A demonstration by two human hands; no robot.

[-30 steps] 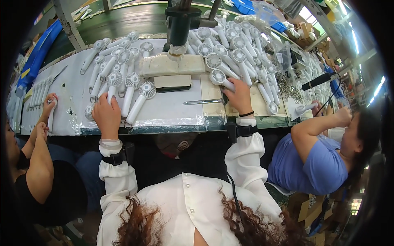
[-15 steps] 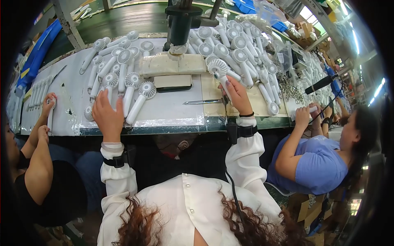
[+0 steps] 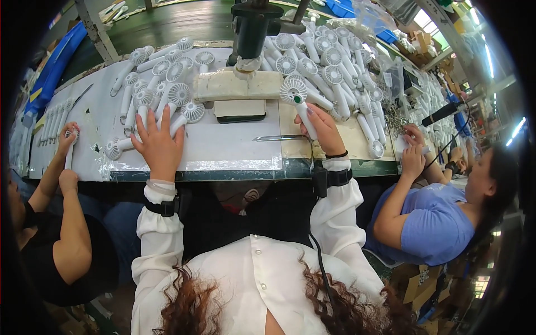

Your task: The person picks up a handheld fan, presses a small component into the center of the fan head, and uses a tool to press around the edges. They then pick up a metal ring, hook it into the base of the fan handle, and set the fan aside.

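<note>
A white handheld fan [image 3: 293, 89] with a ribbed round head and a green spot below its hub is gripped by its handle in my right hand [image 3: 325, 132]. My left hand [image 3: 159, 146] lies palm down with fingers spread over the handles of several similar fans [image 3: 179, 94]. One fan [image 3: 113, 149] lies sideways beside that hand, its handle partly hidden under it. Between my hands, a slim pointed metal tool [image 3: 279, 138] rests on the table, its right end near my right hand.
A dark green machine column [image 3: 252, 36] stands behind a pale padded block [image 3: 237, 85]. In front sits a small dark-edged box [image 3: 240, 110]. More fans [image 3: 333, 75] are piled at the back right. Co-workers sit at left [image 3: 70, 223] and right [image 3: 427, 223].
My left hand has moved slightly right with its fingers spreading, and the fans under it have shifted back and turned. The fan in my right hand has rotated, bringing its green spot into sight.
</note>
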